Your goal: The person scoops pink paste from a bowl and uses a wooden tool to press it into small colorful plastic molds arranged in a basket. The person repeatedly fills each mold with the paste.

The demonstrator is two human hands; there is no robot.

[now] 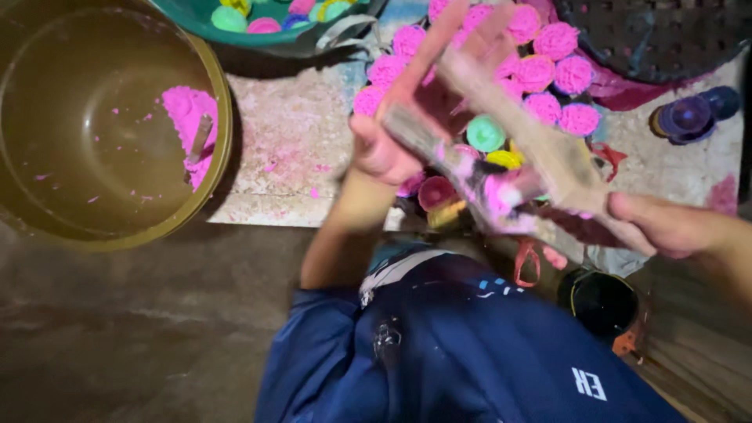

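My left hand (382, 149) is raised over the board, its fingers stretched up along a pink-stained wooden bar (415, 129) that it holds. My right hand (666, 223) comes in from the right and grips the end of a second, longer wooden bar (552, 157). The two bars meet in a V, with a lump of pink powder (501, 196) caught where they join. Both hands and bars are motion-blurred. Under them lie rows of moulded pink pieces (548, 70), with a green piece (486, 133) and a yellow piece (504, 159).
A big olive basin (47, 227) at left holds pink powder (188, 106) and a small stick (199, 139). A green basin (196, 27) of coloured pieces sits at top, a dark perforated crate (658, 39) top right, purple cups (689, 116) beside it, a black pot (599, 301) by my blue-clad knee (470, 352).
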